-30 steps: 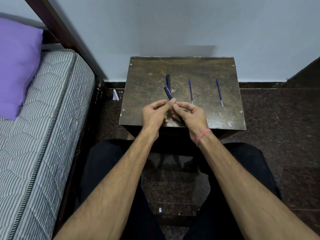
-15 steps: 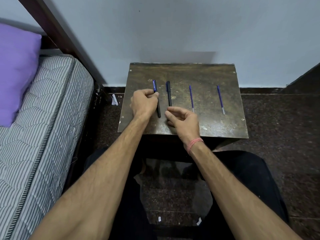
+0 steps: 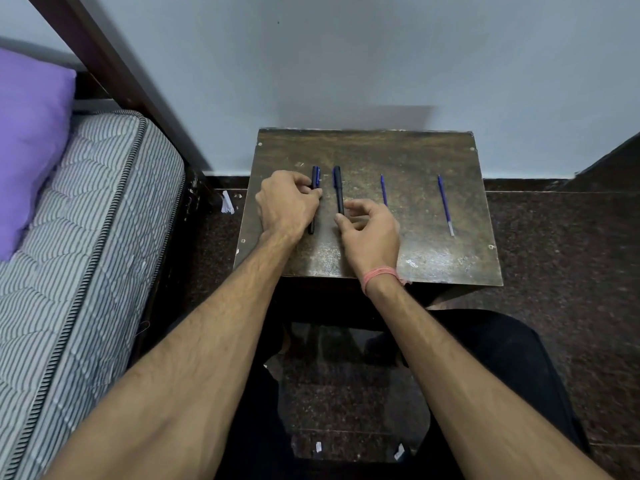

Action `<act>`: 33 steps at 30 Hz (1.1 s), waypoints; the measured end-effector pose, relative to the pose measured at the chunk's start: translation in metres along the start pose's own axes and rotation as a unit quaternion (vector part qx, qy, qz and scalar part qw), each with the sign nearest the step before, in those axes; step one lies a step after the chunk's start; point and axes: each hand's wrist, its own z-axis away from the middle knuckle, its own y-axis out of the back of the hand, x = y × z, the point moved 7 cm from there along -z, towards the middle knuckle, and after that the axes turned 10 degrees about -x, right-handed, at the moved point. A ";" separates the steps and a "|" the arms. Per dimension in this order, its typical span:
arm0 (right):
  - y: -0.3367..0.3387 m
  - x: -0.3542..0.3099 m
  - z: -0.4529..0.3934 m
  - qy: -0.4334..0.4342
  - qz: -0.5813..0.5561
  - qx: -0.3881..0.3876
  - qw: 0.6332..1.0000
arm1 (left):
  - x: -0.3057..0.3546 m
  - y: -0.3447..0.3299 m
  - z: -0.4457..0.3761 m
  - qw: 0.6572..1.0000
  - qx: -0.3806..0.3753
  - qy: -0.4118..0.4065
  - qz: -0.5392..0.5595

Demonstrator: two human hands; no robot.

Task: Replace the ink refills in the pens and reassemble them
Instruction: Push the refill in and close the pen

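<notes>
Two dark pens lie lengthwise on a small worn wooden table. My left hand rests on the table's left part, fingers curled against the left pen, which lies flat. The second pen lies just to its right. My right hand hovers with fingers spread around that pen's near end, holding nothing. A blue ink refill lies past my right hand, partly hidden by it. Another blue refill with a silver tip lies farther right.
A striped mattress with a purple pillow stands close on the left. A pale wall runs behind the table. The floor is dark speckled stone, with small paper scraps on it. My legs are under the table's near edge.
One second ago both hands held a pen together above the table's near edge. The left hand then carried it left and laid it down. My right hand has moved up to the second pen.
</notes>
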 end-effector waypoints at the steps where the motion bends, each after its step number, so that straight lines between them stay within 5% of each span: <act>1: -0.001 -0.004 -0.003 0.008 0.043 0.002 0.999 | -0.001 0.000 0.001 1.000 0.005 0.001 0.005; 8: -0.006 -0.019 -0.014 0.010 0.226 -0.017 0.974 | -0.010 0.000 0.017 0.999 0.025 0.002 0.024; 13: -0.006 -0.027 -0.012 -0.010 0.258 -0.028 0.966 | -0.015 -0.001 0.034 0.998 0.031 0.008 0.045; 18: -0.001 -0.016 -0.003 -0.036 0.178 -0.043 0.983 | -0.020 -0.005 0.055 0.986 0.012 -0.017 0.165; 24: -0.004 0.019 0.032 -0.051 -0.066 -0.077 0.994 | -0.018 -0.016 0.090 0.980 -0.009 -0.048 0.195; 28: 0.001 0.031 0.046 -0.024 -0.104 -0.102 0.989 | -0.022 -0.032 0.095 0.972 -0.043 -0.046 0.227; 33: 0.006 0.039 0.049 -0.037 -0.189 -0.178 0.965 | -0.010 -0.051 0.093 0.909 -0.144 -0.020 0.392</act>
